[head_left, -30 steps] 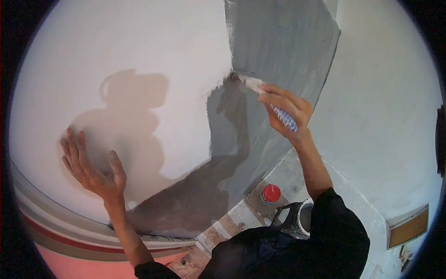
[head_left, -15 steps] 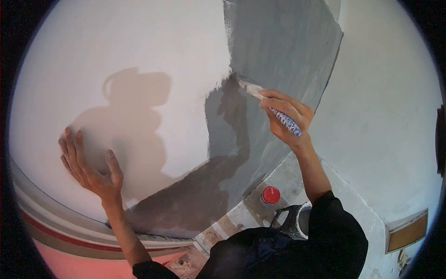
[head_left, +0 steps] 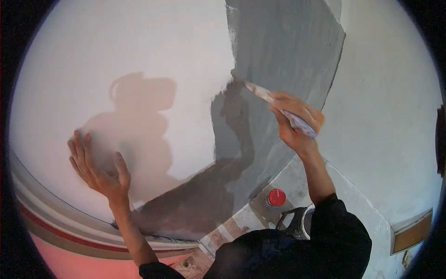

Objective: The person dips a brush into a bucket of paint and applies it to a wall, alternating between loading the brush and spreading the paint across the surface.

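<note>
Gripped in my right hand (head_left: 299,121) is a paintbrush (head_left: 260,92) with a blue-and-white patterned handle, slightly blurred. Its bristle tip touches the wall at the ragged edge between grey paint (head_left: 278,60) and the white wall surface (head_left: 181,42). Farther left and lower, my left hand (head_left: 100,169) rests against the white part, fingers spread, holding nothing. Shadows of my head and arm fall across both the white and the grey areas.
Below on the floor stand a red-lidded can (head_left: 277,197) and a dark bucket (head_left: 297,221) partly hidden by my sleeve. A pale wall (head_left: 390,107) meets the grey one at right. A brown panel (head_left: 411,232) sits low on it. Curved red and white trim (head_left: 65,235) runs lower left.
The brush tip stays by the grey edge while my right hand and the handle shift slightly right and down in view. The whole scene slides a little right as the camera moves.
</note>
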A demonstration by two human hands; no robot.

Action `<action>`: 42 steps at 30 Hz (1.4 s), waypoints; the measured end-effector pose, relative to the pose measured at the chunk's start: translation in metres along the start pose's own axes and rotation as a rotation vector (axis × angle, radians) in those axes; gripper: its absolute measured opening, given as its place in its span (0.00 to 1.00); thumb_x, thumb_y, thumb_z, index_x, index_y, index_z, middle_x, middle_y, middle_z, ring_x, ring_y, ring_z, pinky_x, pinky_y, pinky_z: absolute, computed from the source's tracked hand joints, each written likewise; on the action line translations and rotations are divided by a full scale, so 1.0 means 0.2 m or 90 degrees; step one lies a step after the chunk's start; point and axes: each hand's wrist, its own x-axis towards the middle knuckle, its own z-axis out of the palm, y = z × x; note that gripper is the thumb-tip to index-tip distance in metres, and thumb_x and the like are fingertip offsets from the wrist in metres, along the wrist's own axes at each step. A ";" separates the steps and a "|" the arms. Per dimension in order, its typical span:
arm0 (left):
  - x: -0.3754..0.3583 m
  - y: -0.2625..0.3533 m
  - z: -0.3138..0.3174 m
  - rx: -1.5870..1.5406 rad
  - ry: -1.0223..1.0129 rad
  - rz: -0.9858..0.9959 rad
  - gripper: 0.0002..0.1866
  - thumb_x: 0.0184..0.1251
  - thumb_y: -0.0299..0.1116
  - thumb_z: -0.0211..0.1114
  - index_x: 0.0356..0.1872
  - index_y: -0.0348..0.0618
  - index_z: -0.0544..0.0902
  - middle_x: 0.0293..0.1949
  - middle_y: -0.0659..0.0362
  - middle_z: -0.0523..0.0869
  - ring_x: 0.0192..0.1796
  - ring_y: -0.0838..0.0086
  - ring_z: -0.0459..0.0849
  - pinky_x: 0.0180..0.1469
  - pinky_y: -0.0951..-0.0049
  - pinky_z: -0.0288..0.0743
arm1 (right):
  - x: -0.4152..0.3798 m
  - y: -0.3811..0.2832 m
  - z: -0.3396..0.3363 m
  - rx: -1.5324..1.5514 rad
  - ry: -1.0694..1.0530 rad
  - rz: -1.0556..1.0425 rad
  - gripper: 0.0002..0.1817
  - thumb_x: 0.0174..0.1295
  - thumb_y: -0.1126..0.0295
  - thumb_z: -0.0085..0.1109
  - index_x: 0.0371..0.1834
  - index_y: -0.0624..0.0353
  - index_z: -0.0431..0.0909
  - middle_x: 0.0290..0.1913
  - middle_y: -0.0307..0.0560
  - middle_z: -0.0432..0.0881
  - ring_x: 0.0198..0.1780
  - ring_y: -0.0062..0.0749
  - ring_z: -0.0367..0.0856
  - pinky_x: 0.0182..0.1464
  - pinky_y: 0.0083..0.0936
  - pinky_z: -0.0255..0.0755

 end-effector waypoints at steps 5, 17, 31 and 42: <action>0.00 0.02 0.00 0.007 -0.001 -0.006 0.34 0.57 0.38 0.62 0.70 0.50 0.71 0.73 0.54 0.71 0.77 0.56 0.62 0.76 0.45 0.47 | 0.00 0.04 0.01 -0.006 -0.015 0.021 0.17 0.51 0.80 0.73 0.45 0.54 0.85 0.45 0.49 0.89 0.42 0.34 0.90 0.38 0.24 0.83; 0.00 0.03 -0.01 -0.009 -0.002 -0.022 0.30 0.67 0.43 0.59 0.70 0.48 0.71 0.72 0.53 0.70 0.77 0.53 0.62 0.76 0.42 0.47 | -0.04 0.00 0.09 0.060 -0.017 0.040 0.15 0.53 0.79 0.72 0.44 0.55 0.85 0.45 0.48 0.89 0.40 0.32 0.90 0.35 0.22 0.82; -0.02 0.04 -0.02 -0.011 -0.007 -0.016 0.33 0.60 0.39 0.61 0.69 0.48 0.71 0.72 0.53 0.71 0.77 0.54 0.62 0.76 0.45 0.47 | -0.03 -0.01 0.05 0.055 0.055 0.051 0.14 0.54 0.80 0.71 0.44 0.57 0.85 0.43 0.50 0.89 0.40 0.33 0.90 0.36 0.21 0.82; -0.03 0.02 -0.01 -0.008 -0.010 -0.010 0.31 0.65 0.43 0.59 0.70 0.46 0.71 0.73 0.51 0.70 0.77 0.51 0.61 0.76 0.42 0.47 | 0.12 0.06 0.08 0.032 0.035 -0.001 0.16 0.52 0.80 0.72 0.45 0.55 0.85 0.46 0.49 0.89 0.43 0.34 0.90 0.40 0.23 0.83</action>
